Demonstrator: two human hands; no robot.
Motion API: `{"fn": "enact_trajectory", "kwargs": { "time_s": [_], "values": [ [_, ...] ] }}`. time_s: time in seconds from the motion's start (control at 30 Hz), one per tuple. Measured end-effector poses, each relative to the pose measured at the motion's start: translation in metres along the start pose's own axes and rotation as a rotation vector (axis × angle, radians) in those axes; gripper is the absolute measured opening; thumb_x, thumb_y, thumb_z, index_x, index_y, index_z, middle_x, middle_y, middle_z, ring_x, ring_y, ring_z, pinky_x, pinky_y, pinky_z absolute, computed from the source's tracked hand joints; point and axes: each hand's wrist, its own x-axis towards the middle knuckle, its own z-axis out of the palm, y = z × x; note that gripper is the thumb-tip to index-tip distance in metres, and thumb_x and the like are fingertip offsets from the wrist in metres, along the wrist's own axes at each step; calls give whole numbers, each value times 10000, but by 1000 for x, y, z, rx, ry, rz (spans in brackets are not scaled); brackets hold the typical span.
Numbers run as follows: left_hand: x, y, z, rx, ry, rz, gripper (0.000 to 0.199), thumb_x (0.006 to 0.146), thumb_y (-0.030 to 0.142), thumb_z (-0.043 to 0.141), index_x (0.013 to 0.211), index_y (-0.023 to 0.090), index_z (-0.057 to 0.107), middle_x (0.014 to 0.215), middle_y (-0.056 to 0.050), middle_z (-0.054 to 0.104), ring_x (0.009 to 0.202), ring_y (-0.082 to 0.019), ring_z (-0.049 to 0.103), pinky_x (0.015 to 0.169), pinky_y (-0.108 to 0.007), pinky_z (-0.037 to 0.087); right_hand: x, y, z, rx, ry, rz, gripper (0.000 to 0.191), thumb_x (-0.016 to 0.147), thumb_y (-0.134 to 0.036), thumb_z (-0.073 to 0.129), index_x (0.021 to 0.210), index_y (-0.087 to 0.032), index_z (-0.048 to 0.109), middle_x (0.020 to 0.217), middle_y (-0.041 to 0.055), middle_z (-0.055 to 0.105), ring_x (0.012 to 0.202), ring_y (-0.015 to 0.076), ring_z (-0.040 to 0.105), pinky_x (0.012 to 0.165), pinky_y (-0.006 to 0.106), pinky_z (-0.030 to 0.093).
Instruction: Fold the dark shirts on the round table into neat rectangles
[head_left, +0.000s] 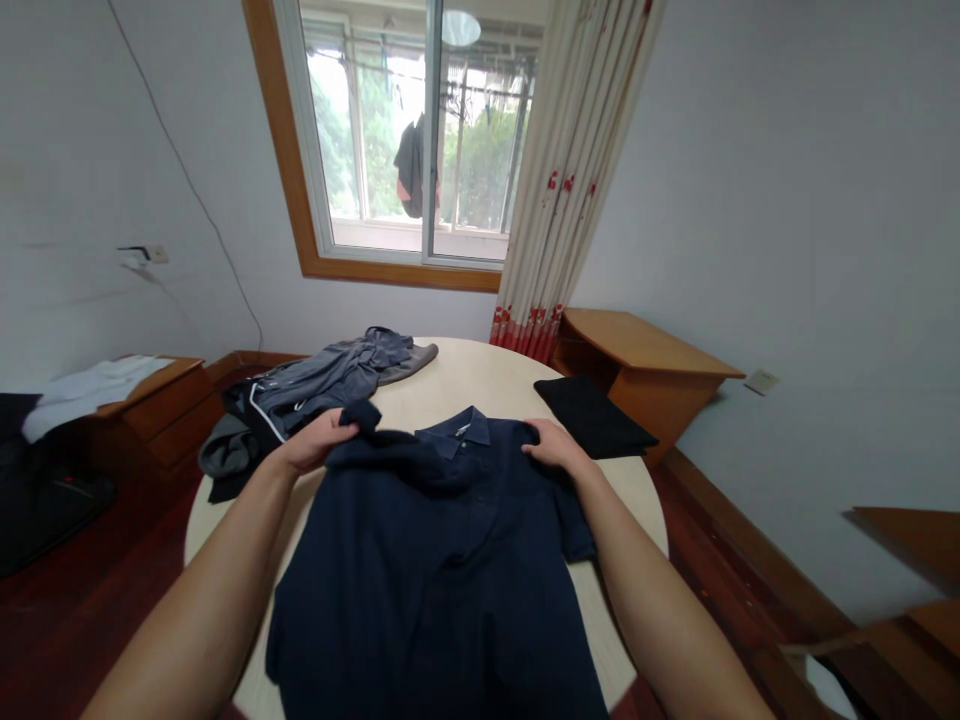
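A dark navy collared shirt [450, 540] lies spread front-up over the near part of a round pale table [465, 375], its collar toward the window. My left hand [321, 440] is closed on the shoulder and sleeve fabric at the shirt's left side, lifting it slightly so that it bunches. At the other shoulder, my right hand [553, 442] grips the cloth, with fingers curled over the edge. The short sleeve on that side hangs down along my forearm. My right thumb is partly visible against the fabric.
A heap of grey and black clothes [330, 375] lies at the table's left back. A folded black garment [596, 415] rests at the right edge. Beyond stand a wooden desk [652, 345], a curtain [562, 180] and a wooden cabinet [169, 400] with white cloth on top.
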Motion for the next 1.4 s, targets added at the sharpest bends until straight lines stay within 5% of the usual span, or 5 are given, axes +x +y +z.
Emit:
{"fn": "enact_trajectory", "kwargs": {
  "time_s": [0.33,0.6,0.97,1.2,1.4],
  "values": [
    [11,2,-7,528,1255,506,241,855,446,518,791,214,502,921,-72,611,953,-223,601,888,-378,501,-8,-18,-21,-109,-62,215,425,754,-148,680,1175,-141,738,1189,140,731,1112,269,682,893,273,504],
    [-4,7,-48,549,1678,780,150,805,233,593,869,223,458,942,-73,575,970,-260,595,892,-458,488,-15,-11,-43,-12,292,322,297,904,-254,585,1153,-189,733,1224,120,715,1121,288,665,889,322,507],
    [27,-8,39,918,441,349,302,916,310,499,1118,196,691,1197,-86,730,1156,-256,634,1034,-407,471,-8,-16,-17,250,-4,-37,447,870,-213,632,1308,-131,670,1341,137,663,1203,264,647,1081,370,458],
    [43,-33,32,1114,248,-53,423,989,345,392,1270,199,673,1255,-111,715,1168,-280,653,1021,-397,471,-11,-31,-6,337,-127,-258,779,709,-23,600,1471,-163,523,1525,114,495,1421,245,458,1220,393,295],
    [37,-23,23,1158,148,-215,482,881,505,577,1270,238,671,1295,-111,695,1191,-321,637,970,-401,493,-18,-16,-36,64,-97,69,732,678,-75,728,1394,-155,599,1384,147,630,1273,285,600,1093,344,448]
  ]
}}
